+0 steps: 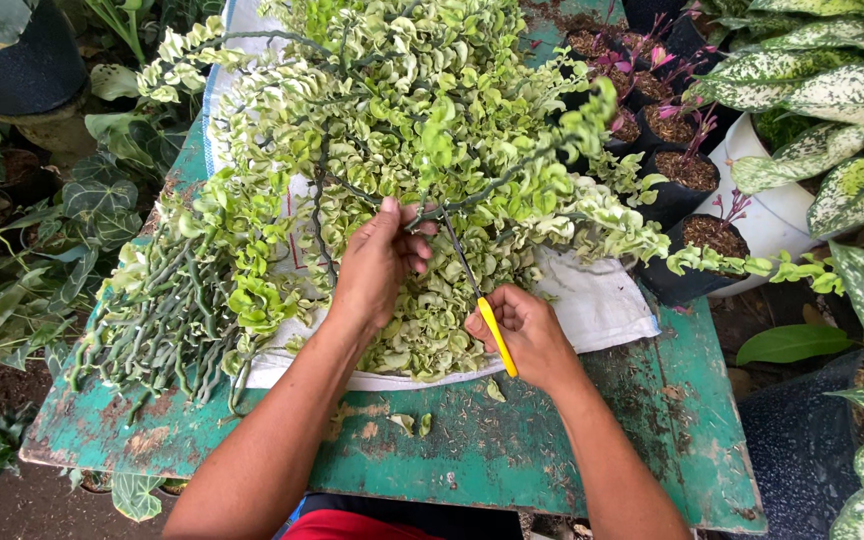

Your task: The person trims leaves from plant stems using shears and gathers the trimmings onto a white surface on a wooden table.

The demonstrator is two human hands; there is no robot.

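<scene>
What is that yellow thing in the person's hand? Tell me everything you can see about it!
It is a cutting tool, probably scissors or a thin knife. It has a bright yellow handle that looks like plastic and a long, thin, dark blade that looks like metal. The right hand grips the handle, which sticks out toward the person. The blade slants up and away into the curly green and cream plant cuttings, its tip close to the left hand, which holds a stem there. Whether there are two blades is too small to tell.

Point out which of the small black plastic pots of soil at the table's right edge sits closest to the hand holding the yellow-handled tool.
The lowest black pot, beside the white cloth's corner; the other pots stand farther back from the right hand.
</scene>
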